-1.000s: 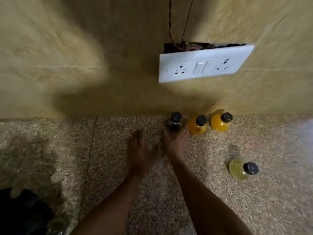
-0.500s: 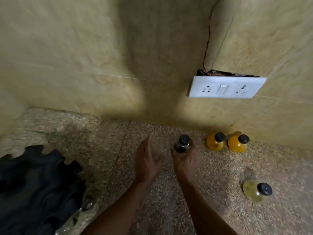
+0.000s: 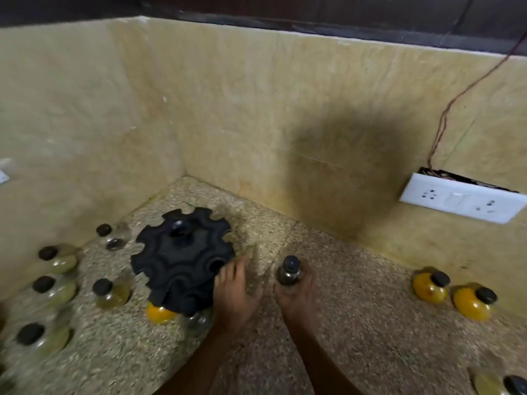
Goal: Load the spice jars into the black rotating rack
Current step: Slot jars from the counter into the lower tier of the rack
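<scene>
Surface of speckled stone (image 3: 370, 323) now shows the black plastic rotating rack (image 3: 182, 260) at centre left. Left hand (image 3: 235, 295), fingers relaxed, has reached its rim; right hand (image 3: 298, 295) has carried the dark-capped glass spice jar (image 3: 289, 270) over, gripped, ready for loading.

Speckled stone counter (image 3: 370, 323) carries black rack (image 3: 182, 260) and scattered jars (image 3: 430, 286).
</scene>
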